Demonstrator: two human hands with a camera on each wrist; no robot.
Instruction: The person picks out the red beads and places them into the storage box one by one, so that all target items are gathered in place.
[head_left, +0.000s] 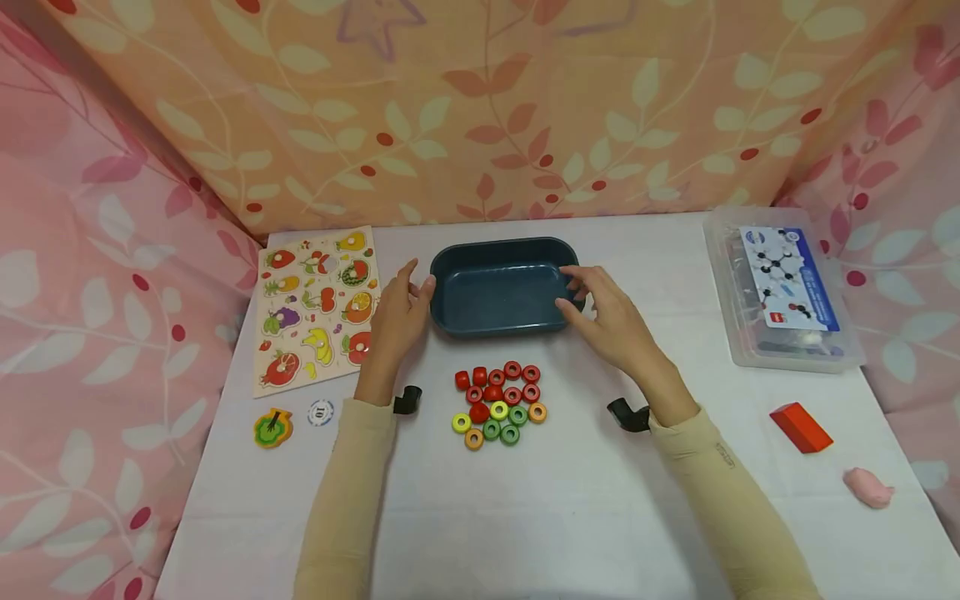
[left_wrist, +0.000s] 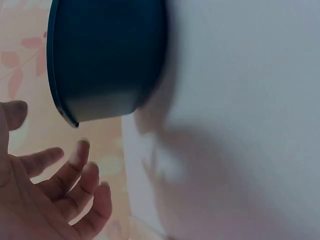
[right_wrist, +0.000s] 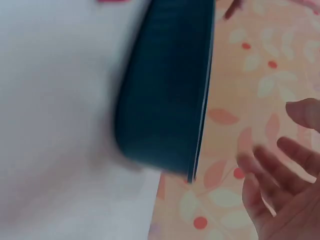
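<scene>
– On the white table (head_left: 570, 517), where's the tray (head_left: 491, 297)?
– Between left hand (head_left: 400, 321) and right hand (head_left: 613, 327), fingers loosely spread; contact's hard to judge.
– Risk?
– Dragged nearer, it could scatter the beads (head_left: 492, 392) just in front.

This is a curtained-off booth, in what building cannot be told: leaf-patterned curtains (head_left: 517, 108) line the far, left and right edges of a white-covered table (head_left: 555, 517), where a toy fruit board (head_left: 315, 312) lies near the far left corner.
</scene>
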